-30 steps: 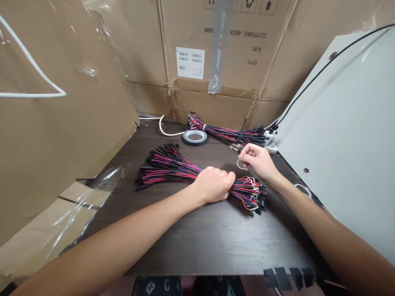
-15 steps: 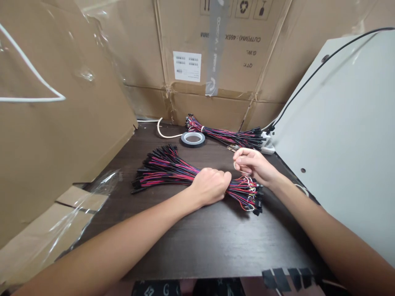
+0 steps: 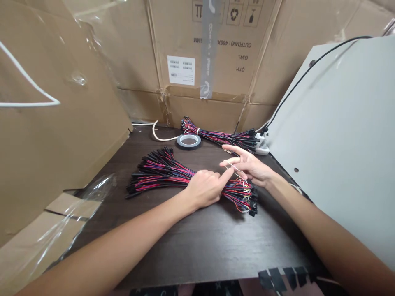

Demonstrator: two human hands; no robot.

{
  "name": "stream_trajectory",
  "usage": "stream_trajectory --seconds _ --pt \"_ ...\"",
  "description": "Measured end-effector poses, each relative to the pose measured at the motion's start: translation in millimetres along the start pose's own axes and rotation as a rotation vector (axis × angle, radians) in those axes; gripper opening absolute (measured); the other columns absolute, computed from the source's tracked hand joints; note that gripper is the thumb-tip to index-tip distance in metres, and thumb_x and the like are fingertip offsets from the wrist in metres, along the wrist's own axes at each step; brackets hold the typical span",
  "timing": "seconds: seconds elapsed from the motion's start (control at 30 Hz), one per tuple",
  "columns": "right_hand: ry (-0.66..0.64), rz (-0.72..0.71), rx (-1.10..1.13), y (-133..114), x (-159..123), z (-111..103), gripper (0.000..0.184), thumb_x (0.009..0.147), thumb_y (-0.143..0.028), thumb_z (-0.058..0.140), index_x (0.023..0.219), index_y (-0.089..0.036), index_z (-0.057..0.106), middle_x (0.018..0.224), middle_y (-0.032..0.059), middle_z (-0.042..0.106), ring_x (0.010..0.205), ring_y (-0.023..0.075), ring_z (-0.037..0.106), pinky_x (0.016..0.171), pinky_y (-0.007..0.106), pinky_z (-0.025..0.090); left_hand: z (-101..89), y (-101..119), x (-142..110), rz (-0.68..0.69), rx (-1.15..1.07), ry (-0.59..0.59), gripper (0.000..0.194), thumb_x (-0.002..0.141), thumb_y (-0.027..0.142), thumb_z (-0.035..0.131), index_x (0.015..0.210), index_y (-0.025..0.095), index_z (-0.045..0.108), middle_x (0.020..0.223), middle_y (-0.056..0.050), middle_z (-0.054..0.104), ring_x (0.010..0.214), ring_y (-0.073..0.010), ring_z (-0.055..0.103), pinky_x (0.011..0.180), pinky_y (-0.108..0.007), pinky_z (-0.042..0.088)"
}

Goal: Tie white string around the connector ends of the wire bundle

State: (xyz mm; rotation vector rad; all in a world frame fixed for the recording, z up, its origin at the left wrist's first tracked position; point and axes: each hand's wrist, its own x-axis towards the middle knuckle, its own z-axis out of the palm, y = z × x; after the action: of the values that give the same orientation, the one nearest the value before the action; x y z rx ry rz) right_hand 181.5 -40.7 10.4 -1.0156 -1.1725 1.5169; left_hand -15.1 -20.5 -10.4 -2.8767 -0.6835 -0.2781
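My left hand [image 3: 204, 188] is wrapped around a thick bundle of red, blue and black cables [image 3: 162, 170] lying on the dark table. Its thumb side points out toward a thin whitish band [image 3: 237, 168], which looks like a rubber band. That band is looped on the fingers of my right hand [image 3: 254, 168], whose index finger is stretched out. The right hand hovers just above the bundle's connector end [image 3: 251, 201]. Black sleeved ends fan out at the left. The fingers gripping underneath the bundle are hidden.
Behind lies a second cable bundle [image 3: 216, 136] with a white tie, near a tape roll [image 3: 179, 143] and a white plug block [image 3: 262, 147]. Cardboard [image 3: 222, 74] stands at the back and left, a white panel [image 3: 333, 123] at right. Black tape strips [image 3: 276, 279] hang at the front edge.
My right hand's fingers have spread, with the band now stretched on them. A left-hand digit has extended to the band while the other fingers keep hold of the bundle. The view has shifted slightly.
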Motion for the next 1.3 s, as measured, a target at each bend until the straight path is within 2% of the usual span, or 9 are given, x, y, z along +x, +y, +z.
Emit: stream_trajectory --seconds 0.13,0.3,0.47,0.57,0.73,0.87,0.97,1.07,1.3 --pt "0.005 -0.034 0.019 0 -1 0 0.077 0.064 -0.019 0.079 0.132 -0.027 0.045 0.103 0.0064 0.073 0.035 0.0016 0.043 0.029 0.014 0.013 -0.8 1 1 -0.017 -0.004 -0.030 0.076 0.075 0.013 0.057 0.146 0.013 0.030 0.086 -0.009 0.072 0.076 -0.0266 0.069 0.064 -0.034 0.051" --pt "0.024 -0.106 0.010 2 1 3 0.042 0.064 -0.029 0.083 0.083 -0.019 0.047 0.096 0.0089 0.074 0.034 0.0022 0.044 0.029 0.015 0.013 0.2 1 2 -0.025 0.010 -0.032 0.077 0.076 0.013 0.055 0.147 0.011 0.025 0.087 -0.008 0.072 0.075 -0.0267 0.069 0.063 -0.034 0.051" --pt "-0.042 -0.120 -0.157 -3 -1 7 0.036 0.064 -0.035 0.081 0.084 -0.017 0.058 0.115 0.0115 0.069 0.048 0.0032 0.050 0.040 0.018 0.034 1.4 0 3 -0.046 0.025 -0.030 0.065 0.075 0.014 0.055 0.138 0.014 0.037 0.084 -0.007 0.071 0.073 -0.0265 0.068 0.063 -0.034 0.051" --pt "-0.046 -0.188 -0.470 -12 -6 9 0.033 0.066 -0.032 0.079 0.090 -0.018 0.062 0.121 0.0093 0.066 0.051 0.0033 0.043 0.044 0.020 0.034 1.9 0 3 -0.054 0.020 -0.023 0.044 0.077 0.013 0.052 0.122 0.014 0.048 0.082 -0.008 0.070 0.074 -0.0269 0.068 0.063 -0.034 0.051" --pt "0.136 -0.368 -1.072 -29 -20 14 0.033 0.069 -0.035 0.074 0.096 -0.017 0.068 0.075 0.0003 0.066 0.051 0.0086 0.042 0.048 0.023 0.032 4.1 0 4 -0.081 0.019 0.023 0.038 0.078 0.010 0.050 0.115 0.014 0.049 0.079 -0.010 0.069 0.071 -0.0297 0.069 0.060 -0.036 0.051" --pt "0.261 -0.506 -1.291 -37 -31 22 0.031 0.070 -0.038 0.073 0.094 -0.018 0.069 0.066 -0.0018 0.062 0.052 0.0096 0.045 0.053 0.024 0.035 6.2 1 6 -0.153 -0.002 0.009 0.042 0.080 0.010 0.049 0.122 0.011 0.045 0.077 -0.010 0.069 0.070 -0.0300 0.069 0.059 -0.035 0.051" --pt "0.250 -0.456 -1.559 -38 -36 31 0.029 0.071 -0.034 0.070 0.096 -0.021 0.068 0.083 -0.0004 0.071 0.062 0.0133 0.057 0.057 0.025 0.033 7.7 2 6 -0.175 0.011 -0.001 0.055 0.082 0.010 0.048 0.136 0.008 0.034 0.079 -0.011 0.069 0.073 -0.0297 0.069 0.060 -0.035 0.051" --pt "0.202 -0.341 -1.799 -37 -38 39 0.024 0.070 -0.038 0.069 0.089 -0.023 0.066 0.083 -0.0019 0.071 0.066 0.0177 0.062 0.054 0.026 0.026 8.4 3 7 -0.145 0.045 -0.005 0.065 0.083 0.007 0.045 0.144 0.005 0.020 0.087 -0.012 0.070 0.077 -0.0281 0.069 0.063 -0.035 0.053" --pt "0.200 -0.200 -1.878 -35 -35 46 0.027 0.070 -0.046 0.064 0.079 -0.021 0.062 0.079 -0.0005 0.070 0.065 0.0190 0.063 0.053 0.027 0.021 6.5 3 6 -0.096 0.079 -0.024 0.057 0.092 0.014 0.043 0.144 0.006 0.021 0.091 -0.012 0.069 0.081 -0.0269 0.069 0.067 -0.037 0.054"
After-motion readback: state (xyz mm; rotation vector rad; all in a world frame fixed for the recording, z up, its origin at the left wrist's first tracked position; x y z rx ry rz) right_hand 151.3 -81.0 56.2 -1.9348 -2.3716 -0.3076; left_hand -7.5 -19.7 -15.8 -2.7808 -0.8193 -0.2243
